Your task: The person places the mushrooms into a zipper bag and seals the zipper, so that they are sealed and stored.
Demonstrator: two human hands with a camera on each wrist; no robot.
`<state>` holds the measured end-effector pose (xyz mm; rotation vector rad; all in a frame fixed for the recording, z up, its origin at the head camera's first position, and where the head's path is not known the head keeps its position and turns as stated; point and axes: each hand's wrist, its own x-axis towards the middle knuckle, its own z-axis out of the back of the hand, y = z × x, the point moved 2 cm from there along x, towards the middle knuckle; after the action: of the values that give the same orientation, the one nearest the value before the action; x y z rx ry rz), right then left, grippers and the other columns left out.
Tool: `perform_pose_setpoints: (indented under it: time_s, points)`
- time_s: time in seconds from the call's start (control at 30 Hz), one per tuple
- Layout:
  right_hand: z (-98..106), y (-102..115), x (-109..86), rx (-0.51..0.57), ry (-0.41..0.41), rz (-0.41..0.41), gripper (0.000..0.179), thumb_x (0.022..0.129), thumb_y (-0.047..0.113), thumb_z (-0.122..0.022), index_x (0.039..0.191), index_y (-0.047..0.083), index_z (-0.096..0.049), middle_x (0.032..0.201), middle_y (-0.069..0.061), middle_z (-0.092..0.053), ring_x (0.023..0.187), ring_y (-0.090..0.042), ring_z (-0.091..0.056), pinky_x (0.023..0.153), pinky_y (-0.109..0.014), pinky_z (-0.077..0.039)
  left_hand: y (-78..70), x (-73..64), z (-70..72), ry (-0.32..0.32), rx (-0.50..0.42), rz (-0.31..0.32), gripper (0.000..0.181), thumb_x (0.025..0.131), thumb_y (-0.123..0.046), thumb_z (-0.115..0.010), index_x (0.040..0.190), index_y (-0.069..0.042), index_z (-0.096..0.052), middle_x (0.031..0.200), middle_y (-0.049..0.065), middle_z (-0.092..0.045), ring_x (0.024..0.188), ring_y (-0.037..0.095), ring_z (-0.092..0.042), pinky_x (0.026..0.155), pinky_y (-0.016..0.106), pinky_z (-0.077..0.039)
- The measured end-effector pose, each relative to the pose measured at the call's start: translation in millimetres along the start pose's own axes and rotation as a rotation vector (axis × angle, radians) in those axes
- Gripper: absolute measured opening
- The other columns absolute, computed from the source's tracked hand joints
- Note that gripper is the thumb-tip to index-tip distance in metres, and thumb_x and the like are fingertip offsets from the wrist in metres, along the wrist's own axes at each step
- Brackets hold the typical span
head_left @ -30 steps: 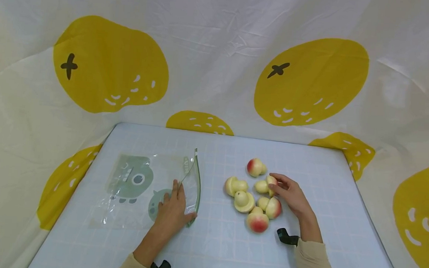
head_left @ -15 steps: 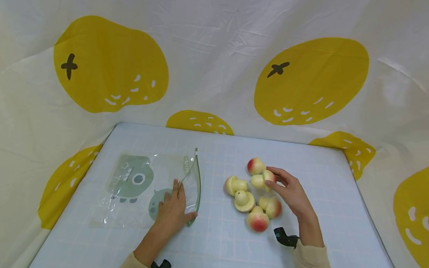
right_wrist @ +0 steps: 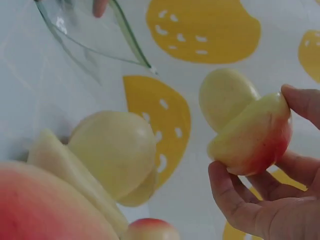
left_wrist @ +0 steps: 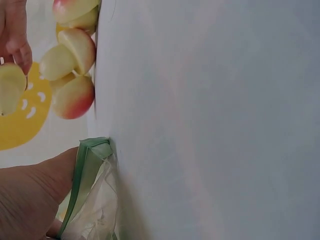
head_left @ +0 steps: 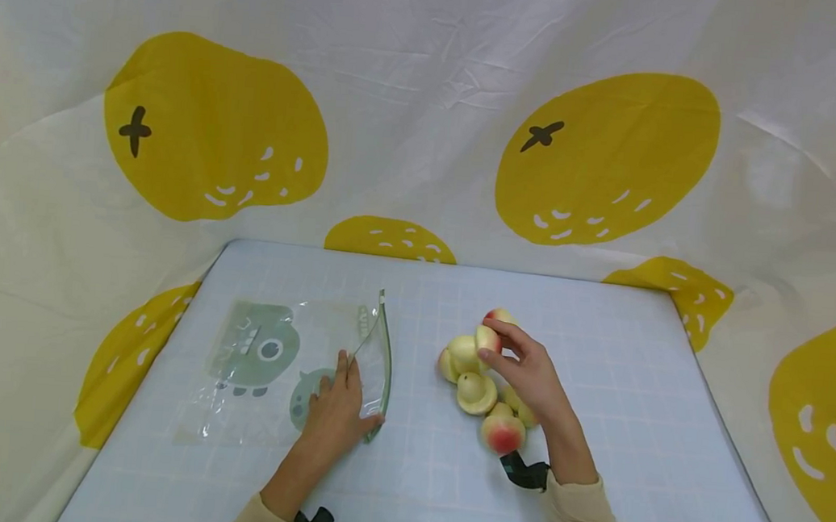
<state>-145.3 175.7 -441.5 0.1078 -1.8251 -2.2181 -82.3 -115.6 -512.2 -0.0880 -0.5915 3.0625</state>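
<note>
In the head view my left hand (head_left: 334,417) lies with spread fingers over the mouth of a clear zip bag (head_left: 268,420) printed with green cartoon figures. In the left wrist view its thumb touches the bag's green zip edge (left_wrist: 80,185). Between thumb and fingertips my right hand (head_left: 533,378) grips a fake peach half (right_wrist: 260,137), red-yellow outside with a pale yellow lump on its flat side. It is held above a cluster of similar pieces, among them a cup-like half (head_left: 476,394) and a red-tipped one (head_left: 504,433). The right hand partly hides the cluster.
A pale checked cloth covers the table (head_left: 417,487). Behind it hangs a white curtain (head_left: 412,131) with large yellow fruit prints. Another peach half (head_left: 499,315) lies at the cluster's far side, partly hidden by the right hand.
My right hand has moved left with the peach half, from the cluster's right side to above its middle. The left hand and the bag stay in place.
</note>
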Motion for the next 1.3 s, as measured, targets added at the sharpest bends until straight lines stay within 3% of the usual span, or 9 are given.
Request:
perform_pose_setpoints:
  time_s: [0.37, 0.57, 0.8, 1.03, 1.3]
  points:
    - [-39.9, -0.2, 8.2, 0.044, -0.008, -0.022, 0.048, 0.092, 0.017, -0.075, 0.137, 0.008, -0.060, 0.132, -0.010, -0.060, 0.118, -0.025, -0.056, 0.090, -0.027, -0.051, 0.2, -0.1, -2.0, 0.004, -0.001, 0.012, 0.111, 0.075, -0.041, -0.089, 0.149, 0.015, -0.027, 0.157, 0.035, -0.021, 0.125, 0.063, -0.041, 0.088, 0.076, -0.039]
    - [-71.7, -4.4, 9.2, 0.029, -0.008, 0.014, 0.050, 0.090, 0.005, -0.075, 0.137, 0.000, -0.057, 0.133, -0.016, -0.059, 0.118, -0.030, -0.056, 0.088, -0.029, -0.052, 0.3, -0.3, -1.5, 0.025, -0.007, 0.023, 0.111, 0.075, -0.040, -0.088, 0.149, 0.015, -0.027, 0.157, 0.034, -0.019, 0.126, 0.063, -0.039, 0.089, 0.076, -0.038]
    - [-103.1, 17.4, 8.6, -0.017, 0.005, 0.050, 0.048, 0.088, -0.002, -0.074, 0.133, -0.008, -0.057, 0.128, -0.023, -0.059, 0.111, -0.036, -0.056, 0.088, -0.039, -0.053, -0.1, 0.4, -2.3, 0.029, -0.019, 0.033, 0.111, 0.075, -0.039, -0.089, 0.149, 0.014, -0.027, 0.158, 0.033, -0.019, 0.127, 0.063, -0.039, 0.090, 0.076, -0.037]
    - [-126.9, -15.9, 24.3, -0.131, -0.033, 0.096, 0.050, 0.088, 0.013, -0.078, 0.134, 0.001, -0.061, 0.127, -0.014, -0.061, 0.110, -0.027, -0.057, 0.084, -0.040, -0.055, -0.3, 1.3, -2.2, 0.026, -0.016, 0.028, 0.111, 0.075, -0.040, -0.089, 0.149, 0.014, -0.027, 0.158, 0.033, -0.019, 0.127, 0.063, -0.039, 0.090, 0.076, -0.037]
    - [-150.3, -29.9, 37.8, -0.267, -0.052, 0.135, 0.053, 0.088, 0.020, -0.078, 0.131, -0.005, -0.059, 0.123, -0.019, -0.062, 0.105, -0.029, -0.060, 0.082, -0.038, -0.054, 1.2, 0.8, -1.6, -0.018, -0.002, -0.017, 0.109, 0.074, -0.040, -0.089, 0.147, 0.017, -0.030, 0.156, 0.035, -0.023, 0.121, 0.063, -0.044, 0.085, 0.076, -0.041]
